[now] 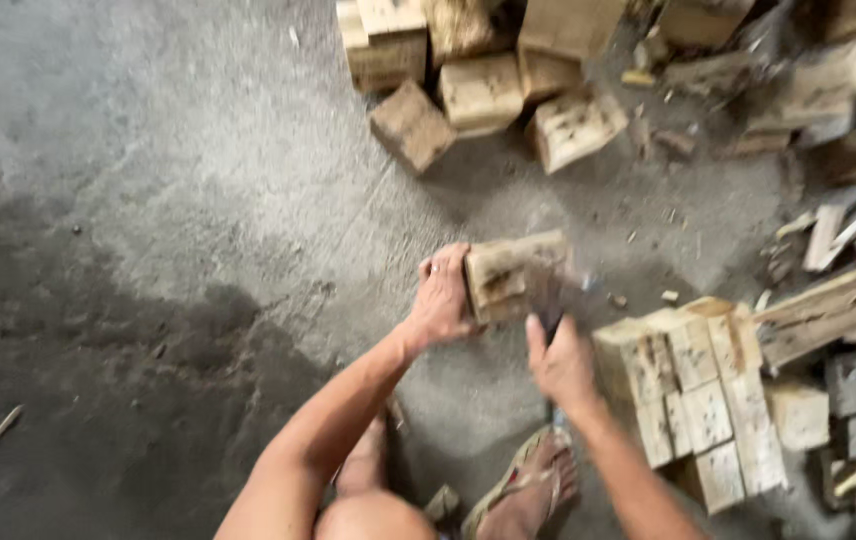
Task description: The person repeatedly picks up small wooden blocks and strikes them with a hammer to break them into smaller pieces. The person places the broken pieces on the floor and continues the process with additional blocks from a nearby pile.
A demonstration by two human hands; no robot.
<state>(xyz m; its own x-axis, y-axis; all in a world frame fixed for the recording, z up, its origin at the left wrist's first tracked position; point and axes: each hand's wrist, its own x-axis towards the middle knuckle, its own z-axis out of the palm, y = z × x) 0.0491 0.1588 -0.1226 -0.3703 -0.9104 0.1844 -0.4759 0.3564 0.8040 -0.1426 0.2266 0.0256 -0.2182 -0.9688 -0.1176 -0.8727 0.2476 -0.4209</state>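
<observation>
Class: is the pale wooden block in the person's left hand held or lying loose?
Held: left hand grips the pale wooden block by its end.

Floor [148,180] was grey concrete, dusty, darker toward 8 o'clock. Loose wood blocks [488,80] lay heaped on it at 12 to 1 o'clock. A tidy stack of blocks [698,400] sat at 4 o'clock, with planks [828,305] and offcuts beside it at 3 o'clock. Chips [6,422] lay scattered. A sandalled foot [533,490] rested at 6 o'clock.
</observation>
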